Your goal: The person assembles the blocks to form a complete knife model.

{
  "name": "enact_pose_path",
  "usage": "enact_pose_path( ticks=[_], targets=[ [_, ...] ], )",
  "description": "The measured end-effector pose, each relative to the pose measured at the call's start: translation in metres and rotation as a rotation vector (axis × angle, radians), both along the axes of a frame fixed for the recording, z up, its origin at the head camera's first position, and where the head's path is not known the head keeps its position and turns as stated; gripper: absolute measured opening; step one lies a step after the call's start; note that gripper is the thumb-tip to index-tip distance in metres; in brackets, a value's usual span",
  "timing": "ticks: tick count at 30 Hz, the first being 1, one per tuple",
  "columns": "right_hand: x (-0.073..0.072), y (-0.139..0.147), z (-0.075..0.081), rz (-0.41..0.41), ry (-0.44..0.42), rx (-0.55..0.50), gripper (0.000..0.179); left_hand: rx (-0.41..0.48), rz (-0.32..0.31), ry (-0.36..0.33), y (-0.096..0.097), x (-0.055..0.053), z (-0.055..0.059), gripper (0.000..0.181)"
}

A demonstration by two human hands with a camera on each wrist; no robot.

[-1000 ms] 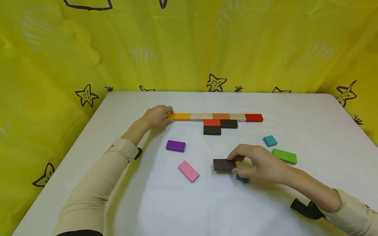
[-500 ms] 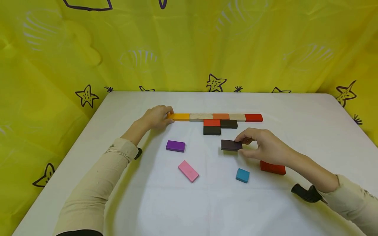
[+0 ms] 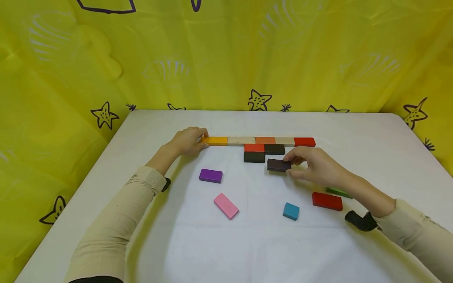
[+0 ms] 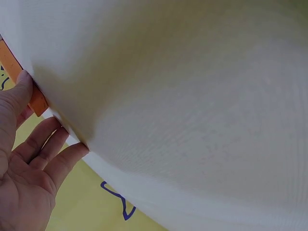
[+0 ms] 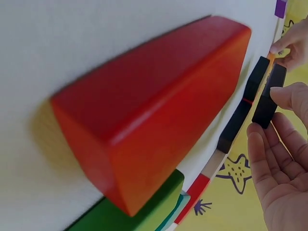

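Observation:
My right hand [image 3: 315, 167] pinches the near end of a dark brown wooden block [image 3: 278, 165] between thumb and fingers, just below the black block [image 3: 274, 149]. In the right wrist view, the dark block [image 5: 269, 96] stands out from the palm. At the far left, my left hand [image 3: 189, 140] holds the end of a yellow-orange block [image 3: 216, 141], its thumb on the near side in the left wrist view. That block starts a row with a pale wood block [image 3: 241, 141], an orange one [image 3: 265, 140], another pale block [image 3: 284, 141] and a red block [image 3: 304, 142].
Beneath the row sit a red-orange block [image 3: 254, 147] and a second black block [image 3: 254, 157]. Loose blocks lie nearer: purple [image 3: 210, 175], pink [image 3: 226, 206], blue [image 3: 291, 211], red [image 3: 327, 201] and a partly hidden green one [image 3: 337, 191]. A yellow curtain [image 3: 226, 51] hangs behind.
My right hand has carried the dark brown block away from me and slightly right, toward the row. The near red block has come out from behind my hand. The left hand has stayed put.

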State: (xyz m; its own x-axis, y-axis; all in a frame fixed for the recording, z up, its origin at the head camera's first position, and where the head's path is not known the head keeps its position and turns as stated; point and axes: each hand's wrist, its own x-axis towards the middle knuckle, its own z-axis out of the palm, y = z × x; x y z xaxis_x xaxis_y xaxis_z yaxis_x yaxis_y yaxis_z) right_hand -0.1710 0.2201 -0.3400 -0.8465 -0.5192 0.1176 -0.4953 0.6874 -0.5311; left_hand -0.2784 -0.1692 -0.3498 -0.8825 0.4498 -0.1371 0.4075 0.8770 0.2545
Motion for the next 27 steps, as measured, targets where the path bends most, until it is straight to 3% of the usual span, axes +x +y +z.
enact_pose_path(
  ticks=[13, 27],
  targets=[
    [-0.017, -0.002, -0.005, 0.021, 0.009, 0.011, 0.026, 0.006, 0.002, 0.010, -0.001, 0.002, 0.000, 0.032],
    [-0.026, -0.009, -0.007, -0.032, -0.025, 0.075, 0.025, 0.007, -0.001, 0.022, -0.001, 0.000, -0.003, 0.031]
  ],
)
